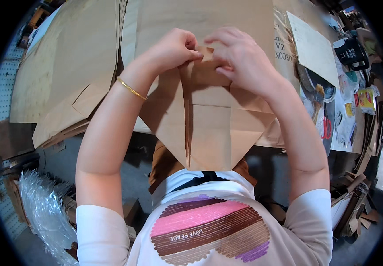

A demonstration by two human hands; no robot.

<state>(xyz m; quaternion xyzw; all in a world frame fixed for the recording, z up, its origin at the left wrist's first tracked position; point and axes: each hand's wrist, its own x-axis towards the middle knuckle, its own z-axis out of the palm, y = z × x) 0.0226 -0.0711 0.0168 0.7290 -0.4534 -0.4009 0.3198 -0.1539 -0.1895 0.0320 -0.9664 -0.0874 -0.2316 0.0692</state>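
Observation:
A brown kraft paper bag (209, 122) lies before me, its folded end spread into a pointed, diamond-like shape that overhangs the table's near edge. My left hand (176, 49), with a gold bangle at the wrist, pinches a folded edge of this paper between thumb and fingers. Close beside it, my right hand (242, 57) hovers over the fold with fingers apart and thumb out. Its fingertips are slightly blurred by motion, and I see nothing held in them. Beneath both hands, larger brown paper sheets (204, 20) cover the table.
More folded brown paper bags (80, 75) are stacked at the left. On the right lie a white board (313, 46), a brush (319, 99), red-handled scissors (326, 127), a black container (351, 52) and a yellow packet (367, 101). Clear plastic strands (45, 213) bulge at lower left.

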